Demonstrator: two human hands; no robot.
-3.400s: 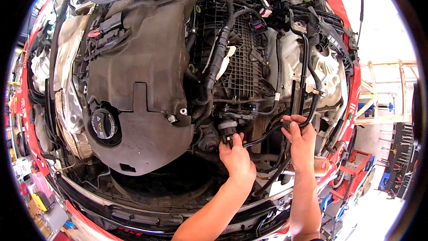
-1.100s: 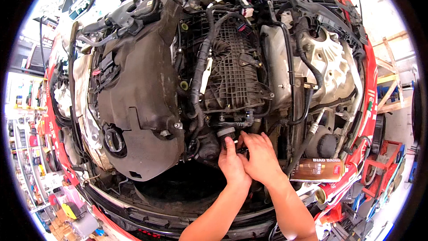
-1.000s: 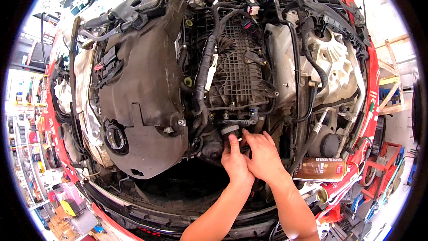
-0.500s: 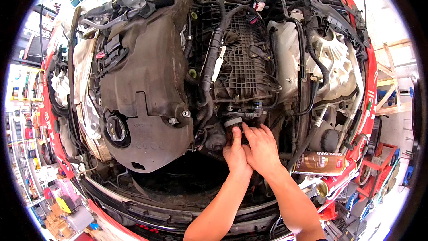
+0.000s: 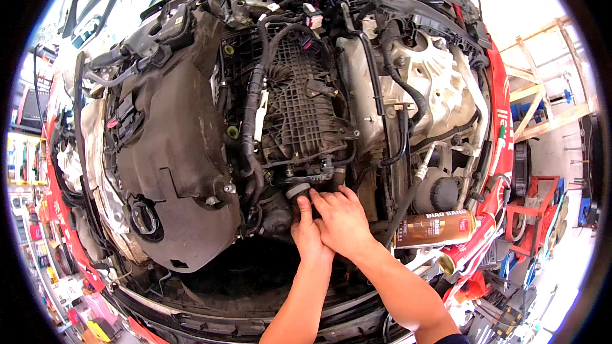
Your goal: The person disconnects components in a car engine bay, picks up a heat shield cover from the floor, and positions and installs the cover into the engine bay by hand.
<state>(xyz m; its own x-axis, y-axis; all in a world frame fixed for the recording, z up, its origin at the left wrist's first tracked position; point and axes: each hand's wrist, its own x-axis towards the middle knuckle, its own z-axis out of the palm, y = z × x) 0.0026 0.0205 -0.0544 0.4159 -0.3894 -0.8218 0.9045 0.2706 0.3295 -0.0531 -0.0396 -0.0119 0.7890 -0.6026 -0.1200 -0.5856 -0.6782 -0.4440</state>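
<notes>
At the front of the engine, both hands are together on a dark round part with a grey ring [image 5: 298, 190] around its top, below the ribbed black intake manifold [image 5: 296, 99]. My left hand [image 5: 310, 236] is closed on its near side, with the thumb pointing up against the ring and the other fingers hidden. My right hand [image 5: 342, 218] overlaps it from the right, fingers bent over the part's right side. The part's lower body is mostly hidden by the hands. A dark rounded housing [image 5: 275, 212] is just left of them.
A large black engine cover [image 5: 172, 146] with an oil filler cap [image 5: 145, 218] fills the left. Right of my forearms lie a brown spray can [image 5: 433, 229] and a red can [image 5: 449, 261]. A thick black wiring harness [image 5: 253, 95] runs along the manifold. Red covers drape the fenders [image 5: 500, 108].
The whole view has swung so that the engine bay appears farther left. Both hands stay on the same part with nearly the same grip.
</notes>
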